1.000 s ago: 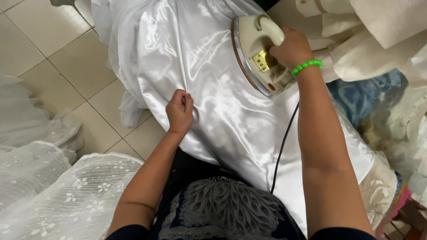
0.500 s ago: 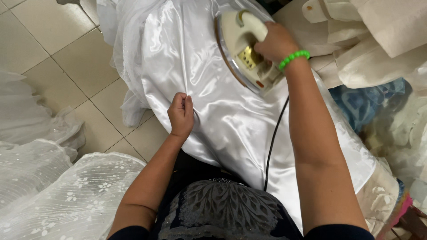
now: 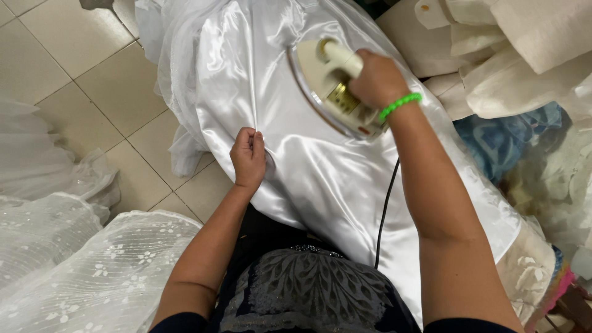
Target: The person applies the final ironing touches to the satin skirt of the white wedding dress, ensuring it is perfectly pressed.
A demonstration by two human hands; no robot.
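Fingers: left hand [image 3: 248,159] pinched shut on white satin fabric [image 3: 320,179] | right hand [image 3: 377,80] wrapped around cream iron [image 3: 330,92] handle

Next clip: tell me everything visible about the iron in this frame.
The iron is cream-white with a rounded handle, a gold-coloured panel on its body and a metal-edged soleplate. It lies flat on the shiny white satin fabric, nose pointing up-left in the picture. The right hand, with a green bead bracelet at the wrist, closes around the handle. A black cord trails from its rear toward the person.
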